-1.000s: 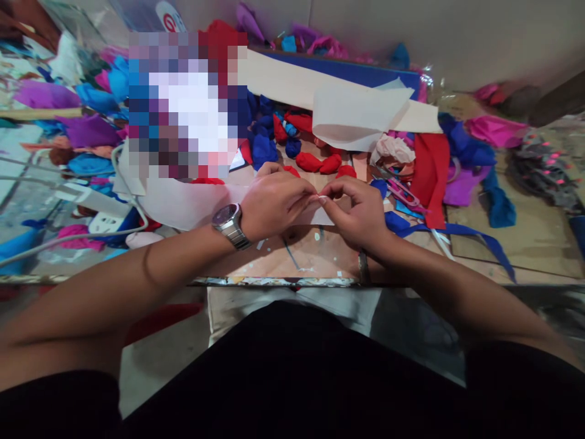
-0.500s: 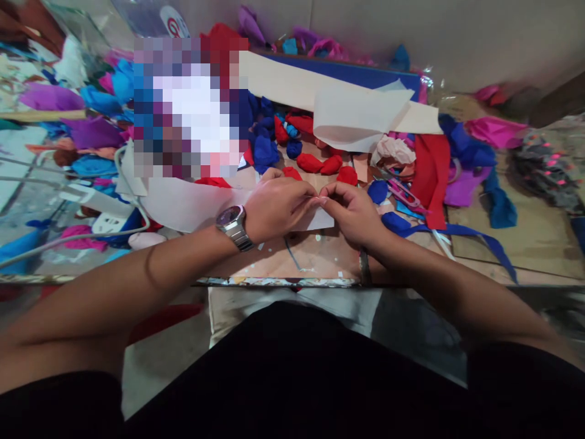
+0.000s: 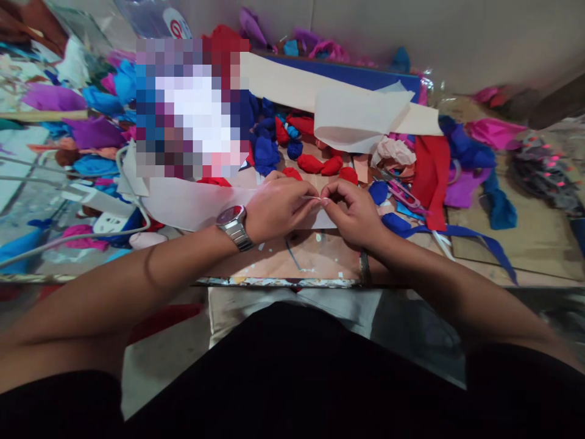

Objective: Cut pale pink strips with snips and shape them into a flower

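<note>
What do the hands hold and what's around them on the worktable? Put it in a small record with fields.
Left hand: left hand, fingertips pinching a thin pale piece; wristwatch on the wrist
Right hand: right hand, pinching at the same piece, fingertips meeting the left's
Under the hands: white sheet
Beyond the hands: small red bundles
Right side: pink-handled scissors, red strip, blue strip
Left side: white power strip, grey cable
Unclear: what the piece is made of
</note>
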{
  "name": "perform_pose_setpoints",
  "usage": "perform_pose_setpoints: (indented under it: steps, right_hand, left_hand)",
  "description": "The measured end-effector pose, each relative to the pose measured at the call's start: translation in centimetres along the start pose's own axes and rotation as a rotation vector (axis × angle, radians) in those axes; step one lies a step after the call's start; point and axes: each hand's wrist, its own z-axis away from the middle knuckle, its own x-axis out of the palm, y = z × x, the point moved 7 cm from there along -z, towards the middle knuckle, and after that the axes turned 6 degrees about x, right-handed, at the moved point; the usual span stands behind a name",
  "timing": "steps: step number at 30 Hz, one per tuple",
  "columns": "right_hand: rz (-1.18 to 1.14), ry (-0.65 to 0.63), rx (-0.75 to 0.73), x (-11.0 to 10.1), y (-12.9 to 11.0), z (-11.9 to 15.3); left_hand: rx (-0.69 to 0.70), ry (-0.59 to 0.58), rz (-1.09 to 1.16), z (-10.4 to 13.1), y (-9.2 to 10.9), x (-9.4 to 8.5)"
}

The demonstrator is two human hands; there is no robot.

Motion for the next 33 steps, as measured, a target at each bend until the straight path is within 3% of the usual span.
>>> perform_pose_setpoints:
  steps: [7, 11, 20, 33]
  right_hand:
    - [0.09, 0.002, -0.071, -0.1, -0.6, -0.1]
    - [0.062, 0.0, -0.021, -0.1, -0.2, -0.1]
    - [0.005, 0.0, -0.024, -0.2, -0.1, -0.1]
    - [0.029, -0.023, -0.053, 0.1, 0.0, -0.1]
  left_hand:
    - [0.002, -0.016, -0.006, 0.1, -0.3, 0.4]
    - [0.02, 0.018, 0.041, 0.2, 0.0, -0.3]
    - [-0.074, 0.017, 0.193, -0.1, -0.7, -1.3]
    - [-0.066, -0.004, 0.143, -0.1, -0.8, -1.4]
